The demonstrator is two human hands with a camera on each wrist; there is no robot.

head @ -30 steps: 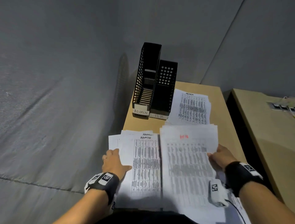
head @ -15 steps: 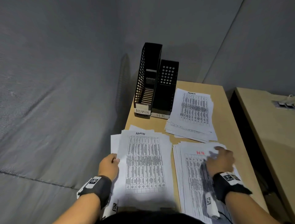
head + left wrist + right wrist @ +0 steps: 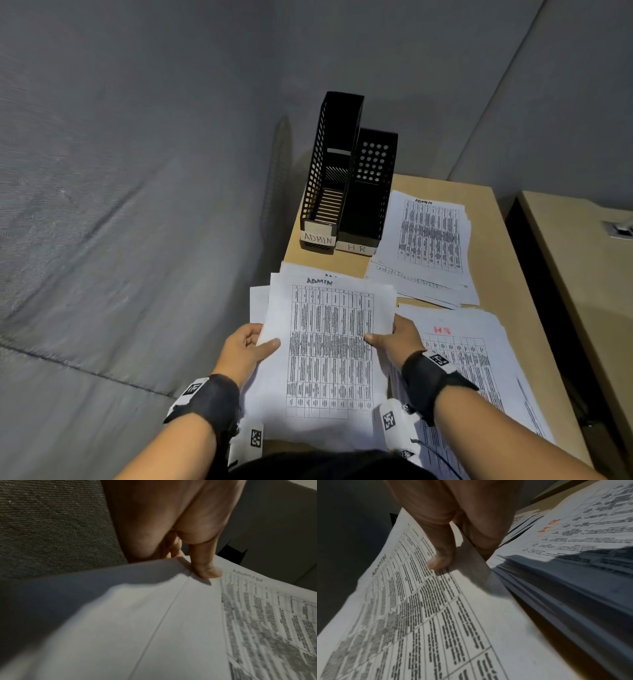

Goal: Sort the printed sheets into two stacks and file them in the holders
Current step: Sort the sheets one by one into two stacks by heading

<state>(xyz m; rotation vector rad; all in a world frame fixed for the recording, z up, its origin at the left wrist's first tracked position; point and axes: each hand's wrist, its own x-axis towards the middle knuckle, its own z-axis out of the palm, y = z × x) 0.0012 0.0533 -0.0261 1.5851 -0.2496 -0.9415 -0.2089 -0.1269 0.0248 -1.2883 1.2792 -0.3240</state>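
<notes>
A stack of printed sheets headed ADMIN lies at the near left of the desk, lifted a little. My left hand grips its left edge, thumb on top. My right hand grips its right edge, thumb on the print, fingers underneath. Right of it lies the stack headed HR in red. A third pile with an ADMIN sheet on top lies behind. Two black holders stand at the back left, labelled ADMIN and HR.
The light wooden desk is narrow, with a grey fabric wall along its left side. A second desk stands to the right across a dark gap. Loose sheets stick out under the held stack at the left.
My right hand left the HR stack and came across to the right edge of the ADMIN stack. Both hands now hold that stack by its sides.
</notes>
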